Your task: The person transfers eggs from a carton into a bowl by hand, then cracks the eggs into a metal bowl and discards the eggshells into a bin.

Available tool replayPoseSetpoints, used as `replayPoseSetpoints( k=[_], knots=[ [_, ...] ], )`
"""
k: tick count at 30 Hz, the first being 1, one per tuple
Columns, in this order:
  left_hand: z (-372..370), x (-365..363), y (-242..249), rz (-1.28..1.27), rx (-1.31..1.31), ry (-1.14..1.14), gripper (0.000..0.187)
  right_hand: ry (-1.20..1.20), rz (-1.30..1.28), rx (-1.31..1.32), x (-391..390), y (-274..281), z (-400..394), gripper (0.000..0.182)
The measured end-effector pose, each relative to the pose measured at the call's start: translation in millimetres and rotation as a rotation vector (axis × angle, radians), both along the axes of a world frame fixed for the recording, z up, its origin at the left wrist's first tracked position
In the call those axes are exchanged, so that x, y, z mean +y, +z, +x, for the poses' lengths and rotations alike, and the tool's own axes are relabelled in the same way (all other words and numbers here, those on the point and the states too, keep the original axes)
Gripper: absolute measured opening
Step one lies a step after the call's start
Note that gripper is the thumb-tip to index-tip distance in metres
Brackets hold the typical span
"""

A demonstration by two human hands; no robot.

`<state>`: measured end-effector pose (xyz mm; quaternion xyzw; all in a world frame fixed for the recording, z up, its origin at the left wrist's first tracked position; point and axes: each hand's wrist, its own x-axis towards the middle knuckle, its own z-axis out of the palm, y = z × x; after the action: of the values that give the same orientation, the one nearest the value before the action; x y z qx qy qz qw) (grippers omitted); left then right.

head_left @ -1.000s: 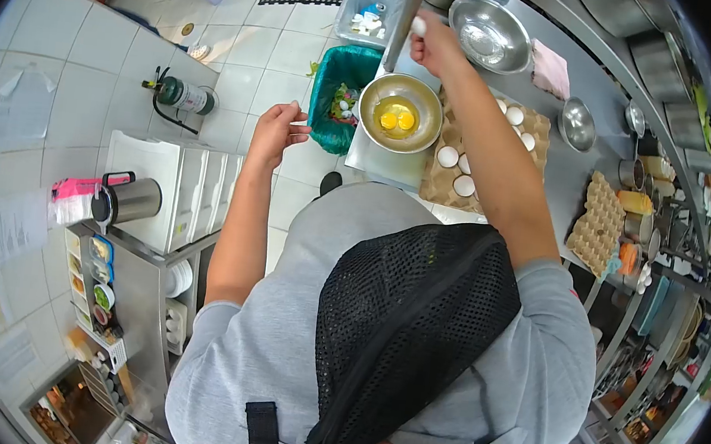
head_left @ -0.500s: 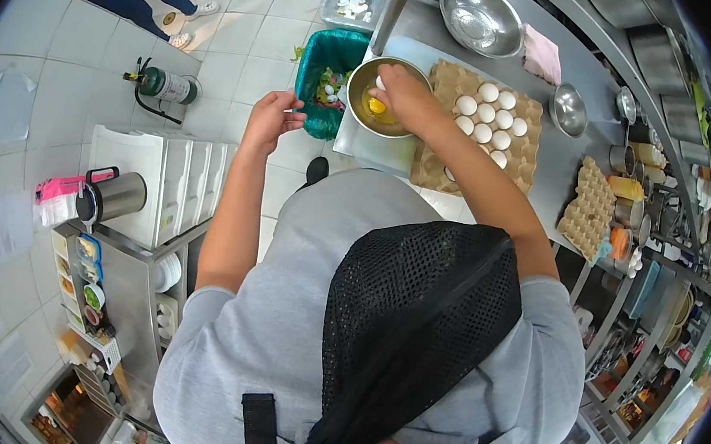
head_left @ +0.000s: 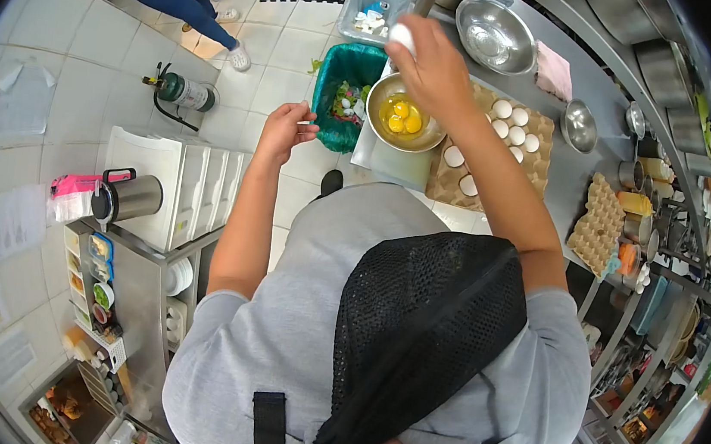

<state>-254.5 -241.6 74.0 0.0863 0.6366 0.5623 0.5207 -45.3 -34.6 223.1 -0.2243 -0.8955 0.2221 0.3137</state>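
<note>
Three yolks lie in the steel bowl (head_left: pixel 404 123) on the worktop (head_left: pixel 564 170); the right hand (head_left: pixel 435 70) is raised above the bowl's far rim, arm stretched forward, fingers closed around a white egg (head_left: pixel 403 36); the left hand (head_left: pixel 285 132) hovers beside the green-lined bin (head_left: pixel 343 91), elbow bent, fingers loosely curled and spread, gripping nothing; more eggs sit in the cardboard tray (head_left: pixel 502 151) just right of the bowl.
</note>
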Motion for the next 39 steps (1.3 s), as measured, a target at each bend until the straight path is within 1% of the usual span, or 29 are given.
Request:
replayPoseSetpoints(
  k=[2, 3, 5, 6, 8, 9, 11, 13, 14, 16, 19, 21, 22, 23, 25, 27, 29, 30, 32, 33, 35, 37, 38, 39],
  knots=[
    [-1.6, -0.1, -0.6, -0.011, -0.008, 0.001, 0.032, -0.029, 0.005, 0.099, 4.5, 4.5, -25.6, 0.05],
    [-1.9, -0.8, -1.9, -0.01, -0.005, -0.015, 0.032, -0.045, 0.006, 0.101, 5.8, -6.5, -37.8, 0.05],
    [1.9, 5.1, -4.0, 0.027, -0.018, -0.034, 0.031, -0.083, 0.345, -0.009, 12.0, -40.5, -44.1, 0.05],
    [5.9, 9.1, -0.2, 0.038, -0.023, -0.067, 0.031, -0.115, 0.357, -0.019, 11.5, -45.5, -32.5, 0.05],
    [12.5, 10.8, 6.7, 0.049, 0.007, -0.042, 0.03, -0.078, 0.115, -0.063, 9.4, -52.3, -6.7, 0.045],
    [13.9, 12.1, 6.2, 0.057, -0.008, -0.064, 0.03, -0.099, 0.124, -0.078, 18.2, -46.6, 12.6, 0.045],
    [14.6, 9.1, 1.5, 0.064, -0.029, -0.019, 0.029, -0.097, -0.092, -0.647, 37.0, -32.4, 70.7, 0.038],
    [14.6, 8.9, -14.3, 0.052, -0.052, -0.024, 0.031, -0.009, -0.142, -0.859, 55.7, -30.0, 115.7, 0.03],
    [14.3, 9.3, -21.7, 0.034, -0.051, -0.041, 0.031, -0.012, -0.145, -0.861, 61.5, -35.4, 133.1, 0.03],
    [14.3, 13.0, -22.7, 0.012, -0.04, -0.053, 0.032, 0.073, -0.139, -0.607, 67.7, -54.0, 156.6, 0.029],
    [22.5, 22.4, -15.3, 0.005, -0.046, -0.049, 0.033, 0.041, -0.104, -0.61, 62.0, -58.0, 164.7, 0.03],
    [24.0, 29.9, -12.5, 0.036, -0.068, -0.091, 0.033, 0.081, -0.097, -0.61, 65.2, -56.0, 164.4, 0.03],
    [25.0, 33.4, -11.6, 0.032, -0.058, -0.069, 0.033, 0.094, -0.092, -0.65, 67.0, -53.4, 162.5, 0.031],
    [26.3, 36.2, -10.9, 0.045, -0.044, -0.1, 0.034, 0.108, -0.083, -0.691, 69.2, -52.5, 163.6, 0.032],
    [31.5, 33.4, 0.9, 0.064, 0.027, -0.129, 0.034, 0.151, -0.054, -0.526, 80.7, -71.7, 177.0, 0.039],
    [33.1, 31.1, -1.8, 0.048, 0.021, -0.077, 0.033, 0.163, -0.279, -0.569, 97.9, -57.7, 173.2, 0.043],
    [37.0, 23.1, 4.8, 0.04, 0.0, -0.04, 0.03, 0.137, -0.584, -0.35, 114.8, -53.6, 169.7, 0.038],
    [38.8, 17.7, 1.1, 0.054, -0.014, -0.018, 0.029, 0.186, -0.573, -0.339, 120.6, -46.8, 156.8, 0.038],
    [42.7, 6.9, -4.7, 0.057, -0.053, 0.032, 0.027, -0.052, -1.229, -0.102, 128.1, -31.1, 141.1, 0.035],
    [46.2, 4.3, -4.2, 0.053, -0.073, 0.046, 0.027, -0.036, -1.224, -0.105, 133.0, -36.6, 130.2, 0.035],
    [50.9, 0.4, 0.5, 0.043, -0.045, 0.06, 0.027, 0.115, -1.774, 0.463, 149.9, -65.0, 100.6, 0.038],
    [58.4, -4.1, -0.4, 0.029, -0.023, 0.066, 0.028, 0.24, -1.87, 0.505, 170.2, -99.5, 71.9, 0.043],
    [61.6, -4.5, -2.2, 0.034, -0.009, 0.09, 0.029, 0.245, -1.706, 0.449, 163.8, -99.2, 53.6, 0.039],
    [65.4, -3.6, 1.7, 0.013, -0.002, 0.106, 0.03, 0.132, -1.559, 0.304, 154.5, -88.7, 34.7, 0.04]
  ],
)
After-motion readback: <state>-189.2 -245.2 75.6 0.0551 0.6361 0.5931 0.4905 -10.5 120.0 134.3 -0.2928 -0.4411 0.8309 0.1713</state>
